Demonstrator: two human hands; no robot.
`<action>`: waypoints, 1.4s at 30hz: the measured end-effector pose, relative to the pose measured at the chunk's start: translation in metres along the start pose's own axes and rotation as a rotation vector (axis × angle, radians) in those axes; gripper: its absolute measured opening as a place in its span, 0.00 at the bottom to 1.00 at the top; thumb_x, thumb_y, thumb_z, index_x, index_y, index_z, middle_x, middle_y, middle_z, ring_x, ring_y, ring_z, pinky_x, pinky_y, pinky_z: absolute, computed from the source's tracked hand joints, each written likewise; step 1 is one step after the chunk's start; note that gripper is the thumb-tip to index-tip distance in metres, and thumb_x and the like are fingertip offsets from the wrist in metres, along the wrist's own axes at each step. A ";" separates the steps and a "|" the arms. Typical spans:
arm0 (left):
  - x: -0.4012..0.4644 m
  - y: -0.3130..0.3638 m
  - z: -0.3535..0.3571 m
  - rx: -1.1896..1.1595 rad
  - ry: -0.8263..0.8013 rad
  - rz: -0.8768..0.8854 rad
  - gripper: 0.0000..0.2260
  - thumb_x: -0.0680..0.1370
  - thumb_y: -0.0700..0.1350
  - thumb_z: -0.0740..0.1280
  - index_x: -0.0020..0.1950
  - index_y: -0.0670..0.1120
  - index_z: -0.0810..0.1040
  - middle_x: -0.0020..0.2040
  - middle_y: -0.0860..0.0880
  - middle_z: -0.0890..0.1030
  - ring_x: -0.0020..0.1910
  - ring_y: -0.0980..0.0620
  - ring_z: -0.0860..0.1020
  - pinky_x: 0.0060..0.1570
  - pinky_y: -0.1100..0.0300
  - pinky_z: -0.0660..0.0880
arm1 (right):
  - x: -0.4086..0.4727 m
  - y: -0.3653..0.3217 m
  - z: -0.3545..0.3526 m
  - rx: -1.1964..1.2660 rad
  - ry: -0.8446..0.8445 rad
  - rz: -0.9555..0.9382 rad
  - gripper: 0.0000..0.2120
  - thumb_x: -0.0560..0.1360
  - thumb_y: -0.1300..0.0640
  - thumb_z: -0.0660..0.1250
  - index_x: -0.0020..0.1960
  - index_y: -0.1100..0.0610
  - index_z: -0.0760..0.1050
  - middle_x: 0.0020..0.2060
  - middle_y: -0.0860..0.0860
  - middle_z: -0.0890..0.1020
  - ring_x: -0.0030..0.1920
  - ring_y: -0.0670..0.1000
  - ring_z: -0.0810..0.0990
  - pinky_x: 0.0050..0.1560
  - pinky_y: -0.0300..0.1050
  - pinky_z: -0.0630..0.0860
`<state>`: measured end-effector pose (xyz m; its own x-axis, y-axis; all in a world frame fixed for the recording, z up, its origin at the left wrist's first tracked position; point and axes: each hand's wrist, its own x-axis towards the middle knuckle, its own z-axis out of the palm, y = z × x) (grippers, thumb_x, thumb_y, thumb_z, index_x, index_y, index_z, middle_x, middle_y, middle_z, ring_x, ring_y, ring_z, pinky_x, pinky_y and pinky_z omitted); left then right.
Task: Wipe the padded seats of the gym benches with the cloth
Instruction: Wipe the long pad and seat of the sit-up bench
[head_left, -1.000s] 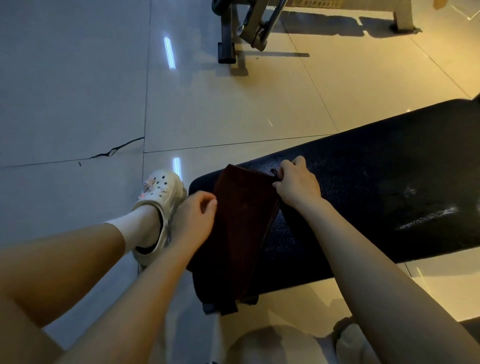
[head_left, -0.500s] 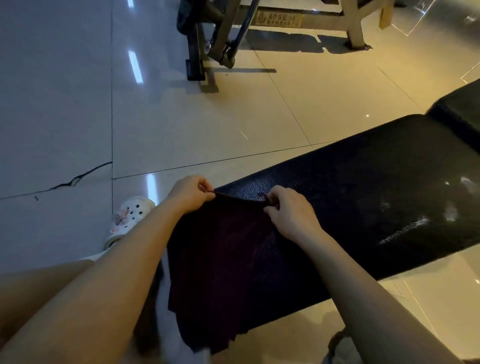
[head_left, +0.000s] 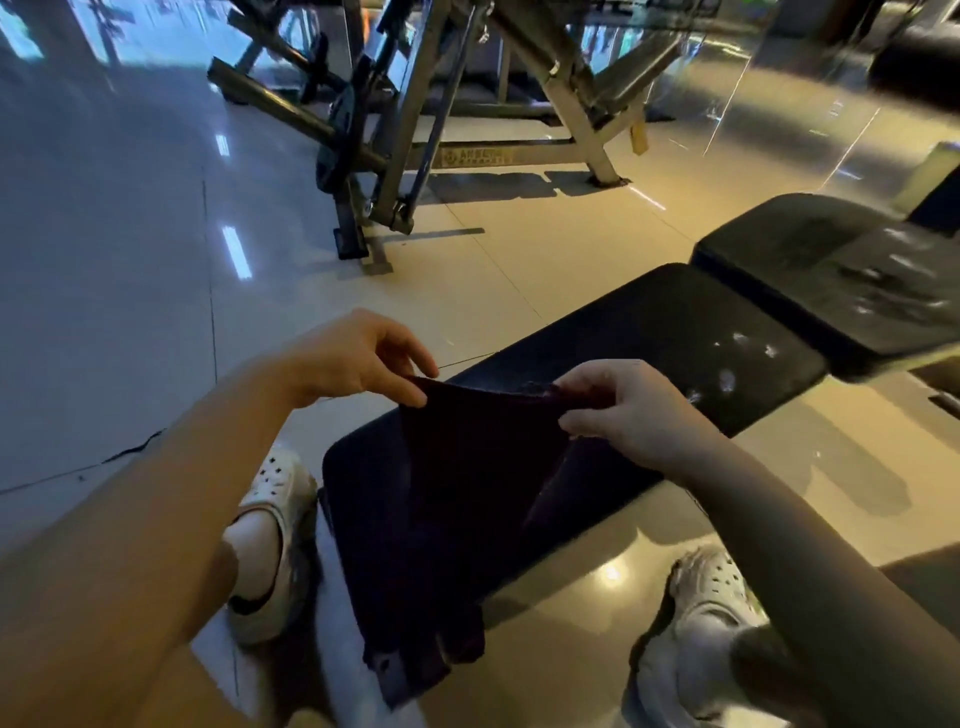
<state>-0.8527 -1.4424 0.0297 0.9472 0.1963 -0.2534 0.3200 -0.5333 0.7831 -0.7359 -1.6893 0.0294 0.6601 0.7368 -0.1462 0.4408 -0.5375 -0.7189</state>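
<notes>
The dark maroon cloth (head_left: 467, 467) hung spread between both hands, its top edge stretched just above the near end of the long black padded bench seat (head_left: 649, 332), its lower half draped down over that end and past the pad's near rim toward the floor. The seat's long axis ran away from the person, up and to the right, toward a second black pad (head_left: 831, 270) set just beyond a gap. That was the relation that mattered: everything left to wipe lay ahead and right of the cloth, and whitish smears (head_left: 727, 379) showed on the far part of the long pad, nearer the right hand than the left. The left hand (head_left: 358, 358) pinched the cloth's left top corner between thumb and forefinger, the other fingers loosely curled above it. The right hand (head_left: 628, 410) gripped the right top corner, fingers curled round the bunched edge. Neither hand pressed on the padding; the cloth was held up, not flattened. My read: it wanted laying down flat on the pad, then a push along the seat's length toward those smears. White perforated clogs (head_left: 270, 519) stood on the glossy tile floor (head_left: 130, 286) either side of the bench.
</notes>
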 end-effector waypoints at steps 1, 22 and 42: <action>-0.009 0.008 0.001 -0.011 0.024 0.027 0.08 0.72 0.37 0.72 0.46 0.49 0.80 0.44 0.49 0.81 0.45 0.55 0.79 0.42 0.67 0.74 | -0.013 -0.006 -0.010 -0.030 0.020 -0.040 0.10 0.75 0.61 0.69 0.50 0.46 0.79 0.44 0.46 0.81 0.45 0.42 0.80 0.52 0.45 0.77; 0.071 0.073 0.069 -0.083 0.517 0.347 0.05 0.75 0.43 0.71 0.44 0.51 0.78 0.44 0.51 0.78 0.43 0.55 0.77 0.41 0.61 0.80 | -0.044 0.046 -0.030 0.314 0.291 0.038 0.06 0.76 0.64 0.68 0.47 0.53 0.78 0.38 0.49 0.81 0.39 0.44 0.81 0.41 0.38 0.78; 0.172 -0.005 0.275 0.617 0.298 0.203 0.31 0.81 0.64 0.42 0.77 0.46 0.56 0.76 0.43 0.61 0.76 0.47 0.59 0.72 0.47 0.49 | 0.048 0.194 -0.066 -0.330 0.786 0.345 0.18 0.80 0.50 0.62 0.68 0.54 0.71 0.65 0.50 0.72 0.66 0.51 0.69 0.66 0.46 0.65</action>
<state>-0.6866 -1.6325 -0.1740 0.9719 0.2137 0.0984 0.1738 -0.9340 0.3122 -0.5783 -1.7852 -0.0721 0.9578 0.0876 0.2739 0.2136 -0.8546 -0.4734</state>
